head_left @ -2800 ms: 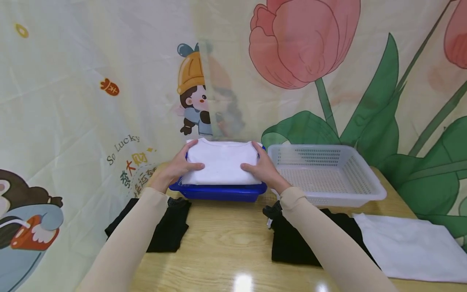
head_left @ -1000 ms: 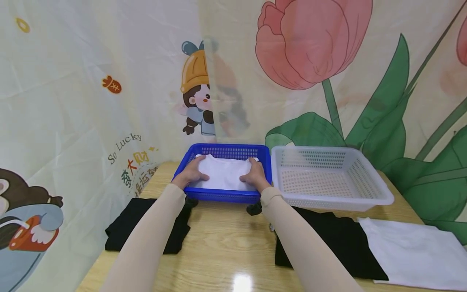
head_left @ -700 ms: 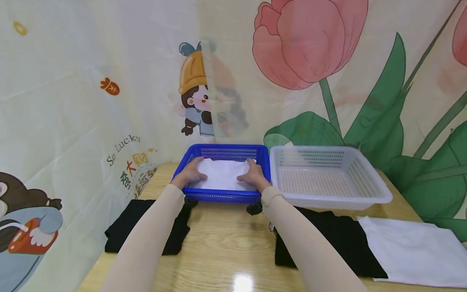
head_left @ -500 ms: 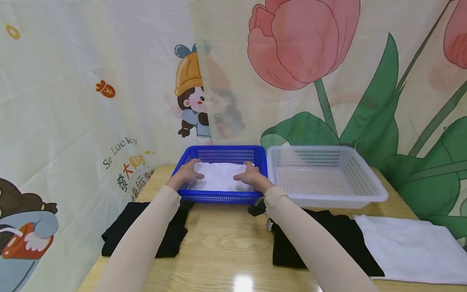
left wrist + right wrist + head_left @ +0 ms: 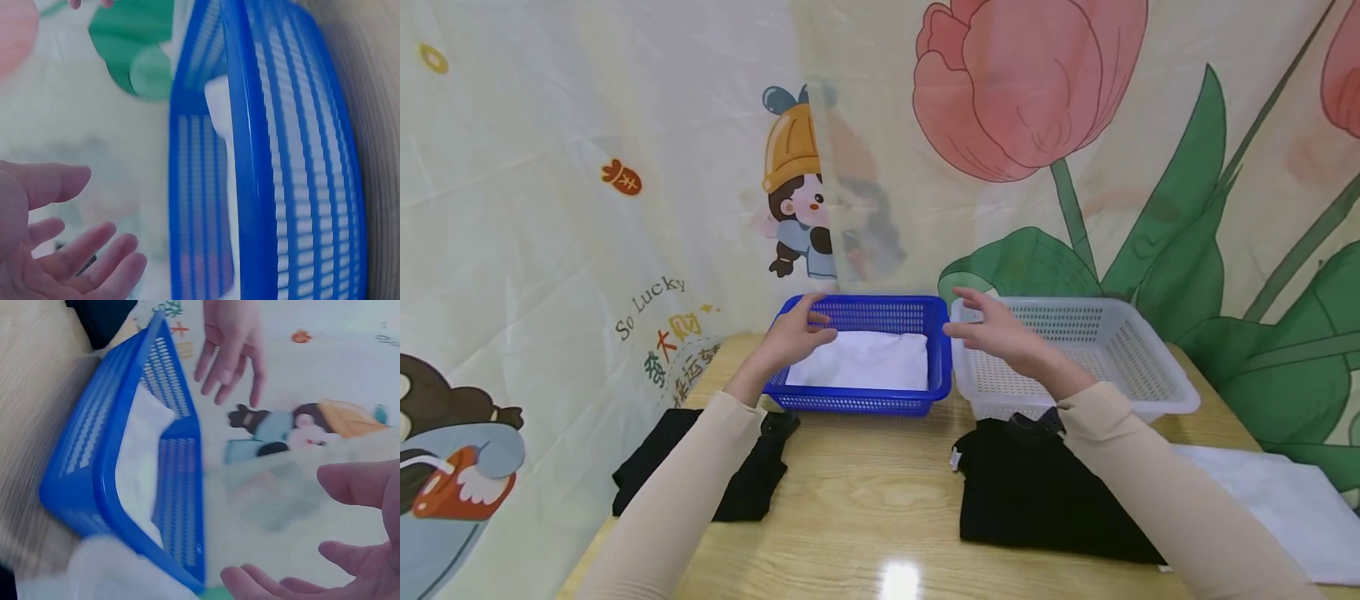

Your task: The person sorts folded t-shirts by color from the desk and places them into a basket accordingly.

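Observation:
A folded white garment point(image 5: 865, 362) lies flat inside the blue basket point(image 5: 857, 404). My left hand point(image 5: 822, 320) hovers open over the basket's left rim, fingers spread, holding nothing. My right hand point(image 5: 958, 315) is raised open above the left end of the white basket point(image 5: 1150, 392), also holding nothing. In the right wrist view the blue basket point(image 5: 100, 469) with the white garment point(image 5: 140, 462) shows below the left hand point(image 5: 231, 344). The left wrist view shows the blue basket's wall point(image 5: 250, 156) close up and my open fingers point(image 5: 75, 262).
A black garment point(image 5: 737, 483) lies at the table's left front, another black garment point(image 5: 1030, 492) at the middle right, and a white garment point(image 5: 1292, 508) at the far right. A printed cloth backdrop point(image 5: 625, 208) hangs close behind the baskets.
Both hands have let go of the white garment in the blue basket and lifted off it. The right hand moved right, over the white basket.

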Demonstrator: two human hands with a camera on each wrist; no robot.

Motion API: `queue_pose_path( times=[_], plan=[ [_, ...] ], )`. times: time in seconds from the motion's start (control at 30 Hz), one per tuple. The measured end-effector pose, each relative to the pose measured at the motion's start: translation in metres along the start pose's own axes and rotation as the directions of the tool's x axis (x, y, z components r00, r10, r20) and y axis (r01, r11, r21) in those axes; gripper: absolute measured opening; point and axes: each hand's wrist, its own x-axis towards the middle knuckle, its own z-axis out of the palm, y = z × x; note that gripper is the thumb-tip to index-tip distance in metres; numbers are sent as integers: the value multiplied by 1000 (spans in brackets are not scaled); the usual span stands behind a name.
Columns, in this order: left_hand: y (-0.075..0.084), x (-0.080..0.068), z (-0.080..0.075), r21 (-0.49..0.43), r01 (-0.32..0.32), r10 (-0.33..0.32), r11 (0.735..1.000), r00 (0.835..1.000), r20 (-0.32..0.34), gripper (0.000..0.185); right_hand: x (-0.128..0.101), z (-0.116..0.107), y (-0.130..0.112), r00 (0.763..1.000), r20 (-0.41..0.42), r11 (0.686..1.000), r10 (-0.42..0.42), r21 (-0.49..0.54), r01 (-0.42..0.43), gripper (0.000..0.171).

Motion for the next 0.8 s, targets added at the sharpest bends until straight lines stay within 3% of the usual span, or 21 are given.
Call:
queue_pose_path(
  times=[0.27,0.6,0.8],
  plan=[
    [31,-32,24,-63,-101,102,993,995,6,76,-70,-43,11,995,-23,992,-94,-83,91,77],
    [50,-60,74,-208,-150,161,967,986,36,70,-129,-71,59,992,-50,986,-117,-126,110,67],
    [59,-75,103,-280,-187,215,942,974,70,68,-153,-78,88,991,-78,991,-113,-87,106,61]
  ],
)
